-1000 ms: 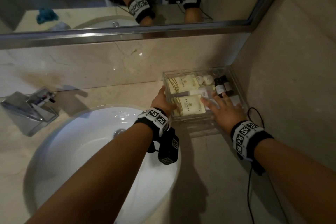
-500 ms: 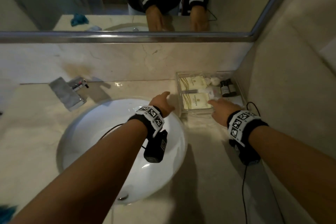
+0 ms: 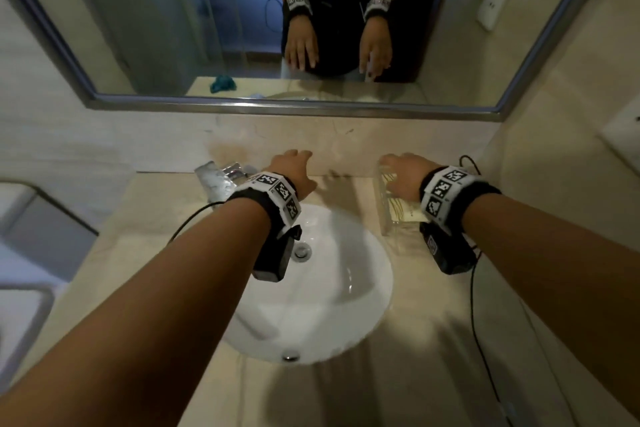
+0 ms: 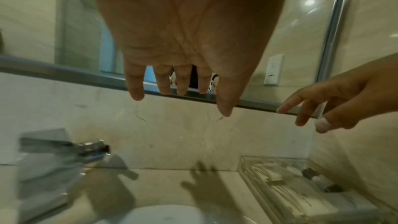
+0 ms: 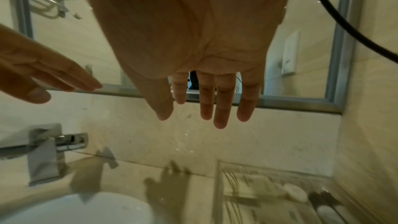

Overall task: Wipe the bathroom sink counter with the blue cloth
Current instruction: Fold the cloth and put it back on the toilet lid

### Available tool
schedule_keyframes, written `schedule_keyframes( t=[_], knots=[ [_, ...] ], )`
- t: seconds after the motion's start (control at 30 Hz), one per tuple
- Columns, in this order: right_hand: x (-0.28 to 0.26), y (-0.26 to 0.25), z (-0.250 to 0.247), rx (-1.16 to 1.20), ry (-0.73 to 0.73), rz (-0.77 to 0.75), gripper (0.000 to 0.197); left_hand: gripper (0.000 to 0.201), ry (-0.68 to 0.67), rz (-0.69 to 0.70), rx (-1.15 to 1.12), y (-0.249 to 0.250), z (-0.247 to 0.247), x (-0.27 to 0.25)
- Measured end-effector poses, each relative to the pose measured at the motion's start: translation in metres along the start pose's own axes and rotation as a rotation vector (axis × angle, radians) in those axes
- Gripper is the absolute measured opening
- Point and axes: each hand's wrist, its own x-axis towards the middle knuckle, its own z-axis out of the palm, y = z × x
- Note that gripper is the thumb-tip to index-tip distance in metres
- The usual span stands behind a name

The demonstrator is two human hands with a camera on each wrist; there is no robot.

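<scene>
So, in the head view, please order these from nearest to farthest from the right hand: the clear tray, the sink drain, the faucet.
1. Clear tray: directly under the right hand, at the counter's right end.
2. Sink drain: in the basin, to the hand's left and nearer the person.
3. Faucet: far left, beyond the left hand.

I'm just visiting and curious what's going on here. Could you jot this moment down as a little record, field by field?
Place: bathroom counter with a white sink, below a mirror
Left hand: raised over the counter, fingers straight, holding nothing
Right hand: raised above the clear tray, fingers straight, holding nothing
Clear tray: right back corner, holds packets and small bottles
Faucet: left of the sink, behind it
Blue cloth: seen only as a reflection in the mirror, untouched
Wiping: not yet begun
</scene>
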Motion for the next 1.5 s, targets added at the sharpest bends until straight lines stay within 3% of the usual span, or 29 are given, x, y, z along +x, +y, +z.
schedule_keyframes(
  t=[0.27,0.43,0.53,0.87,1.13,1.33,1.5],
  knots=[
    [-0.034,-0.155,0.005,-0.020,0.061,-0.062,0.057,0.067,0.101,-0.110,-0.002,-0.159,-0.036,-0.106],
    [-0.065,-0.262,0.050,0.018,0.016,-0.210,0.063,0.070,0.014,-0.229,0.007,-0.258,-0.019,-0.168],
    [-0.075,-0.304,0.075,0.034,-0.018,-0.218,0.060,0.071,-0.035,-0.274,0.007,-0.293,-0.007,-0.195],
    [-0.077,-0.335,0.112,-0.063,-0.166,-0.180,0.058,0.070,-0.124,-0.283,-0.055,-0.334,0.029,-0.229],
    [-0.073,-0.355,0.177,-0.008,-0.329,-0.212,0.057,0.067,-0.274,-0.318,-0.084,-0.352,0.066,-0.241],
    [-0.076,-0.379,0.214,0.067,-0.386,-0.176,0.055,0.062,-0.409,-0.244,-0.061,-0.364,0.097,-0.228],
    [-0.079,-0.408,0.238,0.175,-0.431,-0.106,0.051,0.059,-0.433,-0.100,-0.071,-0.387,0.115,-0.226]
  ],
)
